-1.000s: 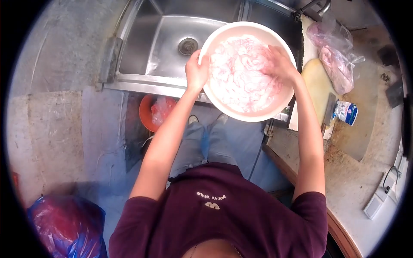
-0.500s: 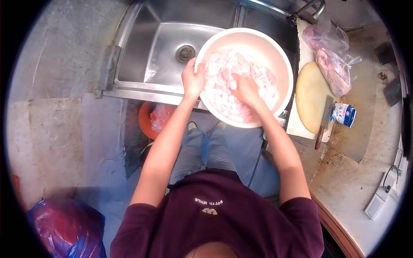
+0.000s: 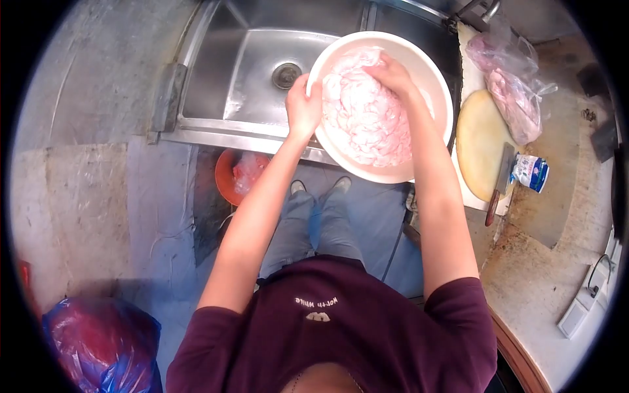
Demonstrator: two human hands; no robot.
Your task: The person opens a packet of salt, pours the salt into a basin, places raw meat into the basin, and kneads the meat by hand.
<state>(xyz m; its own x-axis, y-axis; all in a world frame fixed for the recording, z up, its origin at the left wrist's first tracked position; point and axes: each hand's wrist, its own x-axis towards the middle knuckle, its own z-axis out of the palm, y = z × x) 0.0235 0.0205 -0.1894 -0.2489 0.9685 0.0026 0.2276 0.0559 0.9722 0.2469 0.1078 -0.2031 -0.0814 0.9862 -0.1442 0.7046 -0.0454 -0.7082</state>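
Plastic basin [image 3: 435, 82] and raw meat [image 3: 367, 124]. The 1 basin was round, cream-white and wide-rimmed, its open mouth facing up; it lay over the front edge and divider of the stainless-steel sink [image 3: 259, 56]. The meat, pale pink, glossy and soft, formed 1 loose, folded heap inside, leaving part of the right inner wall bare. Its individual pieces could not be counted.

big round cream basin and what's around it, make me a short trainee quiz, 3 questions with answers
1. True or false: the left hand holds the rim of the big round cream basin.
2. The wooden-handled metal cleaver lies: A in the sink; B beside the blue-and-white packet; C inside the basin.
3. Which hand touches the glossy pale pink contents?

Key: 1 true; 2 B; 3 right hand.
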